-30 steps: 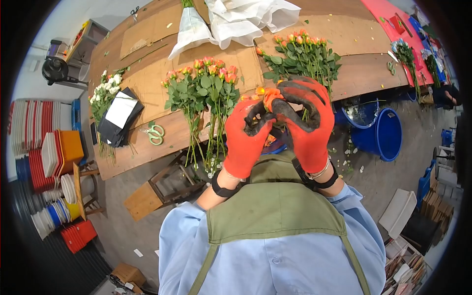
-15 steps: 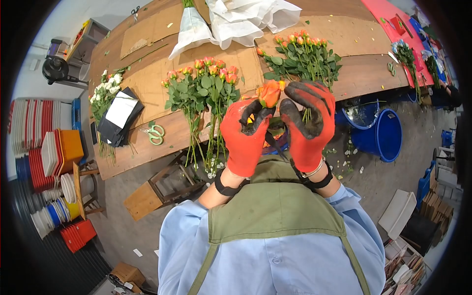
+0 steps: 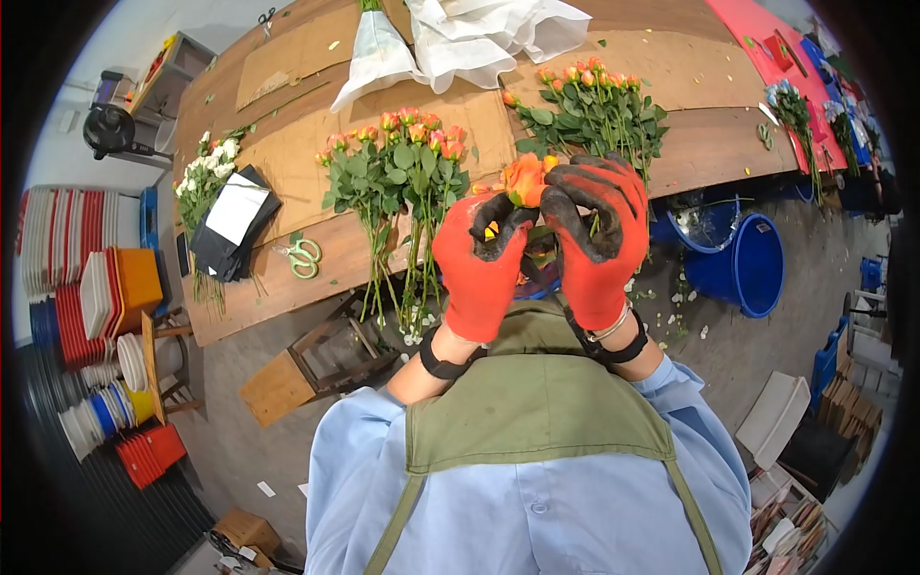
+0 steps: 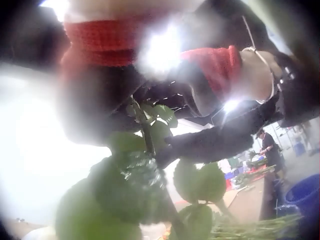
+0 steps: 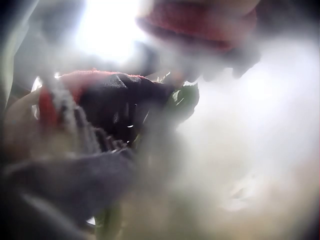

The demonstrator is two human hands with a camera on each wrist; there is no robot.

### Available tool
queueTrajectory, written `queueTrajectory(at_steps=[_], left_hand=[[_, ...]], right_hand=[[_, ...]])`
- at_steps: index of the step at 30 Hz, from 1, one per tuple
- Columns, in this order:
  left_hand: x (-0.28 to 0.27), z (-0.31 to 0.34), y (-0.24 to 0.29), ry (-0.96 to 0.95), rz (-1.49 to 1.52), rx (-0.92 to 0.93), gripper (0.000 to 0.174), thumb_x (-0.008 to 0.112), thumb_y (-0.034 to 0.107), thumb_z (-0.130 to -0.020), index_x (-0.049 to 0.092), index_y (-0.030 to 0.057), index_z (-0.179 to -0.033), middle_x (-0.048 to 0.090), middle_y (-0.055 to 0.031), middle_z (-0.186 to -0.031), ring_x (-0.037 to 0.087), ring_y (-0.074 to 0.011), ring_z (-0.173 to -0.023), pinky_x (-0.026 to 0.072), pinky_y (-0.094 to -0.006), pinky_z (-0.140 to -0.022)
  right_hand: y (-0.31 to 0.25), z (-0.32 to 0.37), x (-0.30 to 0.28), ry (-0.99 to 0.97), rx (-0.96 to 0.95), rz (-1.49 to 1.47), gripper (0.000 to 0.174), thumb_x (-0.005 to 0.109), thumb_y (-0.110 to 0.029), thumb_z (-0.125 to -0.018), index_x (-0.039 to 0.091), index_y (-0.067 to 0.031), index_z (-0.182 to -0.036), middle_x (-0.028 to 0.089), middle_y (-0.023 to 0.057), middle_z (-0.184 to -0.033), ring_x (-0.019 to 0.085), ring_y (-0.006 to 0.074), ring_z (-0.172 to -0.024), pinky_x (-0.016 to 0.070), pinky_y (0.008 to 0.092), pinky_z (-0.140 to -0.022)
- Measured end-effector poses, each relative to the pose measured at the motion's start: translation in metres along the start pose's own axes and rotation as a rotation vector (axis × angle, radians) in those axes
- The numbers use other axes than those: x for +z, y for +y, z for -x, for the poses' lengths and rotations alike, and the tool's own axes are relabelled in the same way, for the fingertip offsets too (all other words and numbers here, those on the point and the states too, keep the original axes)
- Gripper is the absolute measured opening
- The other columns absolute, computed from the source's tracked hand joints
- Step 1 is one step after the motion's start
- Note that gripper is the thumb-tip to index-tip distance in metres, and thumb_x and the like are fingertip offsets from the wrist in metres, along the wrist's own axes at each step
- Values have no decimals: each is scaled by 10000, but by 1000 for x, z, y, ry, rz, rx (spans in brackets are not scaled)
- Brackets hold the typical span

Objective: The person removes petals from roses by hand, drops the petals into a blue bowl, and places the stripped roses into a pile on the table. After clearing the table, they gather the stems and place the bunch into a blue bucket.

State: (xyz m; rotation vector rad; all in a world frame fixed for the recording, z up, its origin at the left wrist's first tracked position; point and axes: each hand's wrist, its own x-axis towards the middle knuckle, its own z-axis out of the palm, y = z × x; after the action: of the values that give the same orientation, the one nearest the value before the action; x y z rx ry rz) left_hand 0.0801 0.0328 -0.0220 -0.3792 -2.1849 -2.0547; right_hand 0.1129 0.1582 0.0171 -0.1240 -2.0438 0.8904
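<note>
An orange rose rises out of my gloved left hand, whose thumb and fingers grip it just below the bloom. My right hand, in a matching red and black glove, has curled fingers and a thumb that pinch at the bloom's right side. The left wrist view shows the rose's stem running down between the hands, with green leaves around it. Glare and blur hide most of the right wrist view, though a leaf shows beside a dark glove.
On the wooden table lie two bunches of orange roses, one left and one right. Green-handled scissors, white roses and white wrapping are there too. Blue buckets stand on the floor at right.
A second ago both hands covered the bloom. Half a second ago the right hand was apart from it, to the right; now it is back at the bloom's side. The left hand keeps its hold.
</note>
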Motion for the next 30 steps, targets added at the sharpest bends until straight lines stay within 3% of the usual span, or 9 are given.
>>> queueTrajectory(at_steps=[5, 9, 11, 14, 15, 16, 21, 23, 30], left_hand=[[-1, -2, 2, -7, -12, 5, 288, 731, -6, -742, 660, -29, -1020, 659, -146, -970, 631, -270, -908, 494, -350, -825], [-5, 0, -1, -40, 102, -127, 265, 724, 17, -779, 653, -34, -1029, 665, -143, -949, 632, -247, -919, 491, -350, -826], [-5, 4, -11, -56, -2, -135, 271, 652, 84, -901, 614, -51, -1133, 662, -72, -1018, 606, -149, -931, 487, -281, -822], [-1, 9, -29, 163, 49, -313, 364, 725, 116, -864, 582, -51, -1154, 615, -145, -1097, 635, -235, -949, 494, -338, -861], [-11, 0, -30, -22, 54, -374, 436, 727, 138, -873, 534, -51, -1215, 574, -152, -1163, 617, -233, -1011, 489, -341, -892], [-12, 2, -26, -22, 54, -375, 436, 727, 138, -873, 534, -51, -1215, 574, -152, -1163, 617, -233, -1011, 489, -341, -892], [-13, 6, -5, -19, 376, -493, 375, 693, 109, -892, 558, -41, -1208, 583, -137, -1157, 590, -208, -1076, 486, -333, -919], [-14, 8, -12, -68, 263, -429, 361, 682, 101, -896, 566, -29, -1212, 588, -128, -1155, 596, -205, -1064, 490, -330, -915], [-16, 8, -8, -168, 220, -420, 373, 677, 118, -902, 564, -3, -1236, 594, -119, -1156, 593, -198, -1071, 491, -325, -916]], right_hand=[[1, -5, -4, -79, -200, 17, 256, 804, -79, -697, 700, -98, -931, 668, 45, -1048, 587, 298, -1075, 398, 484, -1003], [8, 4, 1, -114, -173, -90, 260, 805, -92, -688, 701, -103, -926, 675, 46, -1047, 594, 296, -1079, 402, 496, -1011], [10, 6, -1, -99, -141, -240, 269, 799, -75, -677, 701, -93, -928, 684, 48, -1038, 599, 301, -1078, 406, 502, -1017], [1, -1, -15, -179, -100, -306, 254, 760, -43, -690, 703, -79, -935, 688, 73, -1021, 600, 322, -1070, 415, 502, -1017], [1, -9, -19, -253, -162, -386, 228, 679, -4, -724, 696, -46, -948, 682, 113, -1032, 593, 344, -1093, 422, 472, -1015], [2, -12, -21, -253, -161, -386, 228, 679, -4, -724, 696, -46, -948, 682, 113, -1032, 593, 344, -1093, 422, 472, -1015], [-2, -22, -28, -226, 174, -476, 406, 552, 17, -727, 657, 9, -1120, 605, 154, -1217, 555, 281, -1185, 418, 397, -1032], [-2, -28, -27, -307, 243, -497, 485, 522, 36, -700, 647, 5, -1167, 591, 149, -1242, 554, 268, -1183, 417, 374, -1044], [-3, -22, -15, -297, 255, -480, 338, 692, 28, -736, 683, -12, -1072, 634, 118, -1168, 568, 270, -1140, 450, 383, -984]])
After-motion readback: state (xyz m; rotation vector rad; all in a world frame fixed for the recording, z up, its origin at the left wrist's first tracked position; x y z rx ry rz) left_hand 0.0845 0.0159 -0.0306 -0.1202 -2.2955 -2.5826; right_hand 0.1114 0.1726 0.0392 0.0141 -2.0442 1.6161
